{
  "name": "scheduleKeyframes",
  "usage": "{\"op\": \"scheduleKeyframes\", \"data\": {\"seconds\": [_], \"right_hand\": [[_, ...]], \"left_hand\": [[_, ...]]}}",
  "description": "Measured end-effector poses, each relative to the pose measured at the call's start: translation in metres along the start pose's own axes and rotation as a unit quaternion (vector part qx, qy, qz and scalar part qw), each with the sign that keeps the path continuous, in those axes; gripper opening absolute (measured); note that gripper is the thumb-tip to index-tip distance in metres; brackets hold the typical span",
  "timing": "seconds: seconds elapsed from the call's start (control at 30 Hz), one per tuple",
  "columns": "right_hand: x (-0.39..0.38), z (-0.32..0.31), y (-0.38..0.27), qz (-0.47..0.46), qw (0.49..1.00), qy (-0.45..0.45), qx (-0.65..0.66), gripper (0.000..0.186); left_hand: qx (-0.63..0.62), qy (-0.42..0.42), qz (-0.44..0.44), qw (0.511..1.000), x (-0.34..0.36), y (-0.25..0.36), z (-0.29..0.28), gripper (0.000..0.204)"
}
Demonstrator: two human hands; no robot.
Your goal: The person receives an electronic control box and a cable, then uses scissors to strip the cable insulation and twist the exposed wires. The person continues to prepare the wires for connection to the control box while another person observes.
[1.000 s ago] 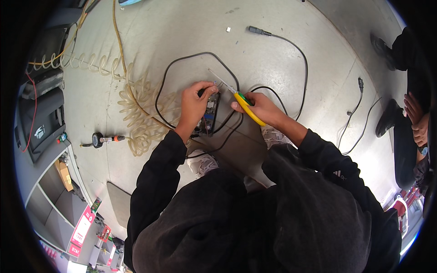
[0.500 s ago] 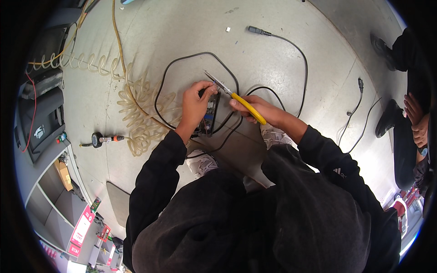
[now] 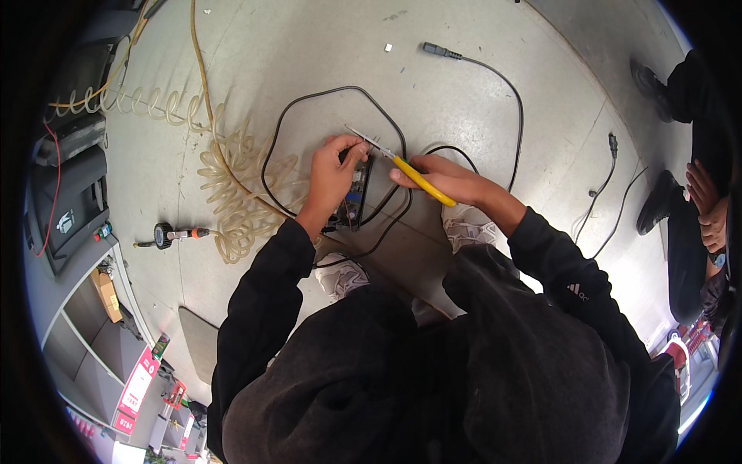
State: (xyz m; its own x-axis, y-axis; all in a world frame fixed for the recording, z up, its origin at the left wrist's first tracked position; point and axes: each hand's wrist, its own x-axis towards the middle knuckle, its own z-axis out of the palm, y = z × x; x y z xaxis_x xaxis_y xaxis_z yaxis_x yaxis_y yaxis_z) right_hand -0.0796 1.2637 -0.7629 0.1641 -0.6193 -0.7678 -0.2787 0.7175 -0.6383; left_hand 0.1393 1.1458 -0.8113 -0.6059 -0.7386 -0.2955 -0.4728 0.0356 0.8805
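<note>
My right hand (image 3: 444,179) is wrapped round a pair of yellow-handled long-nose pliers (image 3: 421,182). Their thin metal jaws point up and left, past the fingertips of my left hand (image 3: 337,166). That hand is pinched closed beside the jaws; what it holds is too small to make out. Below both hands, between my shoes, a dark open circuit board (image 3: 354,203) with blue parts is partly covered by my left hand. A black power cable (image 3: 340,90) loops around it on the floor.
A black plug (image 3: 442,51) lies farther out, with a shorter cable (image 3: 595,193) to the right. Coiled clear air hose (image 3: 243,174) and an inflator gauge (image 3: 164,236) lie left. Grey shelving (image 3: 85,340) stands lower left. Another person's hands (image 3: 711,209) and shoes are at far right.
The pliers have shifted very slightly, their handle end moving a little right and up. My left hand stays pinched in nearly the same place.
</note>
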Motion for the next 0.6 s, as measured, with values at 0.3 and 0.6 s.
{"op": "scheduleKeyframes", "data": {"seconds": [0.3,0.6], "right_hand": [[0.005,-0.001,0.003,-0.019,0.998,0.024,-0.060,0.097],[-0.005,0.010,0.002,0.042,0.962,-0.082,0.257,0.075]], "left_hand": [[0.002,-0.008,0.007,1.000,0.001,-0.004,0.001,0.018],[0.029,0.014,0.079,0.996,-0.002,0.006,0.003,0.028]]}}
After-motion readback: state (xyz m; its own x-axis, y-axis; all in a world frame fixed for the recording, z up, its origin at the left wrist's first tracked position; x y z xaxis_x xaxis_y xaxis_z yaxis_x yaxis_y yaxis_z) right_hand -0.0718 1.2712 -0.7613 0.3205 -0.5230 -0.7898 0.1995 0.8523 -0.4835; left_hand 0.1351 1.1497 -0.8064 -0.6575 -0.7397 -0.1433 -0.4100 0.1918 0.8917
